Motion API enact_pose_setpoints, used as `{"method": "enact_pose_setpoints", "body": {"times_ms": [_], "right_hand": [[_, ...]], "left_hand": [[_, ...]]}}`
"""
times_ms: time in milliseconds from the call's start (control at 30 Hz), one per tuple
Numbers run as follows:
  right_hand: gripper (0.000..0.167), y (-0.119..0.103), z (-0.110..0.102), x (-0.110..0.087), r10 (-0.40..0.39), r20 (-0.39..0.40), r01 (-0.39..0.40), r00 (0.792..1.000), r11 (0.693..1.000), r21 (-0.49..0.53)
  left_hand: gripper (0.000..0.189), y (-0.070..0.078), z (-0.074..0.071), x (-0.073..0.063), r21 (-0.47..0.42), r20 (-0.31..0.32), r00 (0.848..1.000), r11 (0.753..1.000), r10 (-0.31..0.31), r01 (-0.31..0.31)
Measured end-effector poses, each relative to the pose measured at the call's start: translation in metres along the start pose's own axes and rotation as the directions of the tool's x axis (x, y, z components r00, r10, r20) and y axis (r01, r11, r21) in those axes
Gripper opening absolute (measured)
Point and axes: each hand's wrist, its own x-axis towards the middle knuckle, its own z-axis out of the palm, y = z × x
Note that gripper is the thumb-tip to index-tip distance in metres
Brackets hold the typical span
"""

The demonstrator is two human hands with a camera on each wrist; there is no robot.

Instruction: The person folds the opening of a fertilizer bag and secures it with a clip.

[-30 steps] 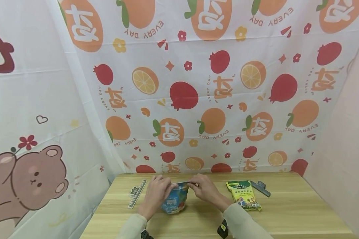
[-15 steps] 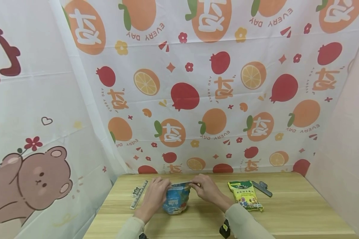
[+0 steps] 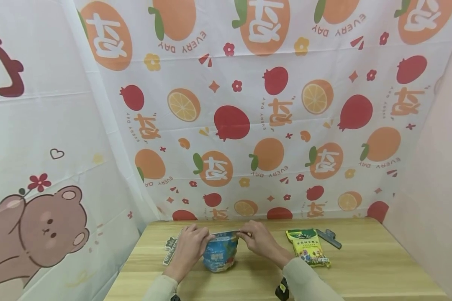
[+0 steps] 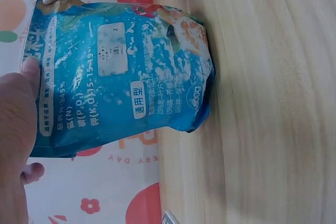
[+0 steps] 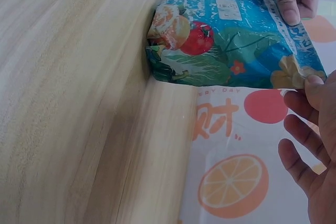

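Note:
A blue fertilizer bag with vegetables printed on it stands upright on the table. Its top edge is drawn out flat between both hands. My left hand pinches the left part of that edge, the thumb lying on the printed face in the left wrist view. At the other top corner, my right hand pinches the film between thumb and index finger. The right wrist view shows its other fingers loosely bent, off the bag. The bag's base rests on the wood.
To the right lies a yellow and green packet, with a dark grey clip just behind it. A pale ruler-marked clip lies on the left, partly covered by the left hand. A fruit-printed cloth hangs behind the wooden table.
My left hand has shifted slightly left along the bag's top edge, and now covers part of the left clip. More of the top edge shows. The right hand keeps its pinch.

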Motion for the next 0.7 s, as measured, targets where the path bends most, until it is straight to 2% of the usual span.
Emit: {"method": "enact_pose_setpoints", "body": {"times_ms": [200, 433, 600, 700], "right_hand": [[0.011, 0.001, -0.001, 0.001, 0.005, 0.014, -0.005, 1.0, 1.0, -0.011], [0.01, 0.002, -0.004, 0.001, 0.015, 0.01, -0.015, 1.0, 1.0, 0.004], [0.01, 0.0, -0.005, 0.002, 0.003, 0.016, -0.003, 1.0, 1.0, -0.002], [0.01, -0.001, -0.004, 0.002, -0.002, 0.013, 0.002, 1.0, 1.0, -0.005]], "left_hand": [[0.043, -0.005, 0.002, -0.002, -0.052, -0.028, 0.999, 0.998, -0.023, 0.022], [0.016, -0.009, 0.0, -0.005, -0.036, 0.023, 1.0, 0.999, 0.006, -0.006], [0.018, -0.013, -0.005, -0.011, -0.027, 0.059, 0.998, 1.0, 0.005, -0.004], [0.018, -0.016, -0.007, -0.014, -0.021, 0.052, 0.999, 1.0, 0.004, -0.003]]}}
